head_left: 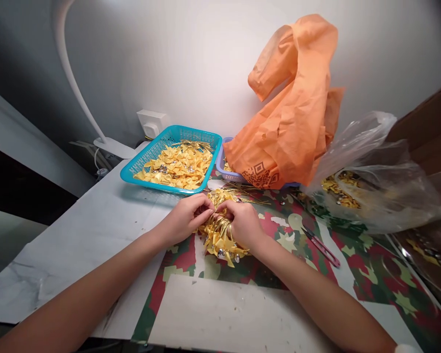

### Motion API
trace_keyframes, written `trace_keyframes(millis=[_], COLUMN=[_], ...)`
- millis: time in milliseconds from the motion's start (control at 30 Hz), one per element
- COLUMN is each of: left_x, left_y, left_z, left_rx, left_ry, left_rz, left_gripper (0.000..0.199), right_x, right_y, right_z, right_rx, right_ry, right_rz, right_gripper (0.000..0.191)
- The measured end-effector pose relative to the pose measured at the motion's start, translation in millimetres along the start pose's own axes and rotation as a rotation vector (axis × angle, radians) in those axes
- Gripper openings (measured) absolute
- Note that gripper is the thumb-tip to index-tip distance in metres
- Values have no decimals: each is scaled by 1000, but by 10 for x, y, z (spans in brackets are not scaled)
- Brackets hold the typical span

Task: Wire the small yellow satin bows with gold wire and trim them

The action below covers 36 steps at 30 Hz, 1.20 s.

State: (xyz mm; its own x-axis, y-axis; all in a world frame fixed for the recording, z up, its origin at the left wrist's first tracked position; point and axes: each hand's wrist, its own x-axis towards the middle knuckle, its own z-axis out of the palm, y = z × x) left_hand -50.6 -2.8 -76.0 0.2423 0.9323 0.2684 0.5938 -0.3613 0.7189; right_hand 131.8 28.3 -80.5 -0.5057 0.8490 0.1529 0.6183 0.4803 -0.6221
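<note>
Both hands close on one bunch of gold bows [220, 235] on the counter [95, 230]: left hand [185, 215] pinches its top, right hand [242, 220] wraps its side. A loose grip could scatter bows, or tangled wire stems may snag; snips [321, 246] lie near the right wrist.

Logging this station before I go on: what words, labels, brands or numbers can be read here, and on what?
No readable text anywhere.
Orange plastic bag: a dark square-pattern print low on its front, a motif, no letters legible.
Teal basket, clear bag and wall socket: no marking shows.
</note>
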Motion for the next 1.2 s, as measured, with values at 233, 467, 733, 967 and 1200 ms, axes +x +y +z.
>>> trace_keyframes(millis=[233,467,733,967,1200], left_x=[8,11,12,-1,9], left_y=[-39,-58,-155,-99,-101], left_z=[-62,-91,-79,-51,-57], left_rx=[-155,-89,67,38,-23], left_ry=[-42,-33,-21,-55,-82], left_rz=[-70,11,258,110,61], left_gripper=[21,14,15,14,17], right_x=[8,-25,-39,-33,-23], right_y=[32,109,132,149,172], right_z=[36,40,43,36,22], right_rx=[98,181,244,262,249], right_ry=[22,43,68,39,20], right_rz=[-52,-124,-143,-106,-96], right_gripper=[11,10,11,15,13])
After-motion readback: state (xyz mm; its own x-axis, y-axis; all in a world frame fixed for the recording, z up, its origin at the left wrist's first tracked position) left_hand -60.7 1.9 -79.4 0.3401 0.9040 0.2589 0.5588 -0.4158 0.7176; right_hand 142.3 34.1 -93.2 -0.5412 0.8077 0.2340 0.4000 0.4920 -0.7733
